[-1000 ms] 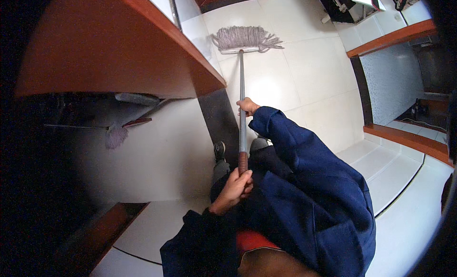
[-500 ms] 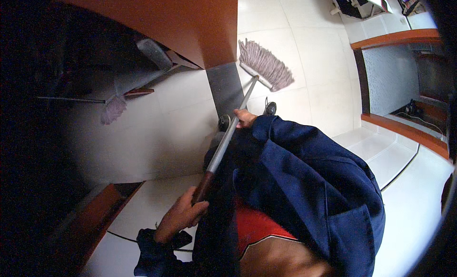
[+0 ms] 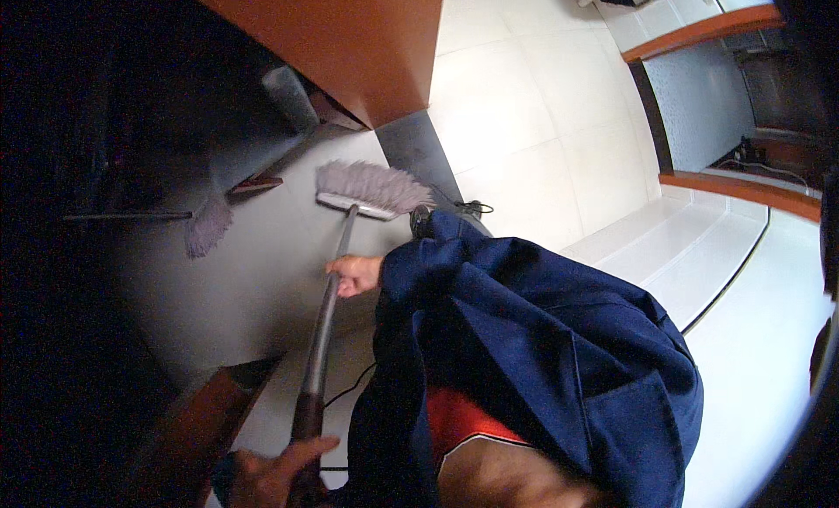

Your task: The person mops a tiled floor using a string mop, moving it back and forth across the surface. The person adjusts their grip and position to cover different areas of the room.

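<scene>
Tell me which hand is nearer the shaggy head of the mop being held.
Right. The right hand grips the grey handle nearer the mop head; the left hand is farther off, at the brown grip on the handle's opposite end.

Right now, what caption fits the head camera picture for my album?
Left hand and right hand hold a string mop; a second mop shows farther left.

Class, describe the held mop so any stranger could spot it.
Find the brown panel up top, then the dark floor strip below it. The mop fans out at that strip's left edge, right hand on its pole; the other mop, farther left, is unheld.
</scene>
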Demonstrator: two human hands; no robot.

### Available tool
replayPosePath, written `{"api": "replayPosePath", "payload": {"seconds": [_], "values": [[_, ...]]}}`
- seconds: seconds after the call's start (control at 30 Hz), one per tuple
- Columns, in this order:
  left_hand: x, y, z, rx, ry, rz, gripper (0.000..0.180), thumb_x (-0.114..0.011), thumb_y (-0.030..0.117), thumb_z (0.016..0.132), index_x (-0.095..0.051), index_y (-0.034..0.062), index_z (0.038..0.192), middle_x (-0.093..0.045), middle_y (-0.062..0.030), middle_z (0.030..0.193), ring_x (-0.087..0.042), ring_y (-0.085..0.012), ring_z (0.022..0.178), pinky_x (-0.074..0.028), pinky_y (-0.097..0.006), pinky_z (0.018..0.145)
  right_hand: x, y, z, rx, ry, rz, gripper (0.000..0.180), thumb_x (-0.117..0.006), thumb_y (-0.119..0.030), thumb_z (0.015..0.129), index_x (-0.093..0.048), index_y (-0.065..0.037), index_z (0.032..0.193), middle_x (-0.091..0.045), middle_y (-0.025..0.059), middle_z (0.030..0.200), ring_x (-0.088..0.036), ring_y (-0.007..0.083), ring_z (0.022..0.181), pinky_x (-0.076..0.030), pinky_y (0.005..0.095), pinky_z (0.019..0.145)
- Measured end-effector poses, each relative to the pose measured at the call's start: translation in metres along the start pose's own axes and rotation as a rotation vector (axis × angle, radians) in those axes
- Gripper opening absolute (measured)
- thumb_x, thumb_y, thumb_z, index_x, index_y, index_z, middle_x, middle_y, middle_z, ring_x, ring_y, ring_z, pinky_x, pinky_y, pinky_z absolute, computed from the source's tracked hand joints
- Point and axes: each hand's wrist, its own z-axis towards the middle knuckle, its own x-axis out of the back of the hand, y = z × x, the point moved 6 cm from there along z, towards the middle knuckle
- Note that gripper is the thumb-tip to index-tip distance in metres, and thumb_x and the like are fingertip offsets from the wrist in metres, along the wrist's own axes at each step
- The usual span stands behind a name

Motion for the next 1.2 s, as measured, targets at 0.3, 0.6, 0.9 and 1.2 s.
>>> {"api": "replayPosePath", "payload": {"seconds": [0.3, 0.6, 0.9, 1.2], "values": [[0.049, 0.085, -0.043, -0.367, -0.146, 0.141, 0.068, -0.046, 0.055, 0.08, -0.054, -0.0072, 0.105, -0.063, -0.0137, 0.076, -0.054, -0.0194, 0.047, -0.044, -0.028, 0.045, -0.071, -0.049, -0.129, 0.319, -0.062, 0.252, 0.025, -0.048, -0.029, 0.085, -0.048, -0.005, 0.083, -0.057, 0.0107, 0.07, -0.059, 0.0219, 0.06, -0.052, 0.0358, 0.059], [0.002, 0.048, 0.086, -0.15, -0.345, -0.591, 0.058, -0.057, 0.032, 0.074, -0.041, -0.0028, 0.116, -0.058, -0.0209, 0.087, -0.058, -0.0221, 0.063, -0.05, -0.032, 0.058, 0.092, -0.096, -0.335, 0.898, 0.426, 0.45, 0.016, -0.048, -0.018, 0.086, -0.046, -0.002, 0.085, -0.053, 0.0072, 0.068, -0.058, 0.0191, 0.056, -0.054, 0.0326, 0.05], [-0.187, -0.019, 0.366, 0.142, -0.679, -0.797, 0.05, -0.056, 0.017, 0.08, -0.033, -0.0026, 0.12, -0.058, -0.0203, 0.096, -0.058, -0.0162, 0.064, -0.047, -0.023, 0.046, 0.321, -0.112, -0.447, 1.029, 1.121, 0.452, 0.043, -0.049, -0.013, 0.081, -0.025, 0.008, 0.11, -0.047, 0.0163, 0.091, -0.058, 0.0228, 0.065, -0.05, 0.0367, 0.052], [-0.293, -0.071, 0.473, 0.569, -0.489, -0.746, 0.035, -0.051, 0.038, 0.087, -0.05, 0.0034, 0.081, -0.04, 0.0041, 0.058, -0.032, -0.0036, 0.04, -0.025, -0.017, 0.032, 0.365, -0.086, -0.424, 0.695, 1.475, -0.005, 0.081, -0.056, -0.017, 0.073, -0.002, 0.02, 0.121, -0.053, 0.0299, 0.089, -0.06, 0.0302, 0.075, -0.05, 0.0383, 0.053]]}}
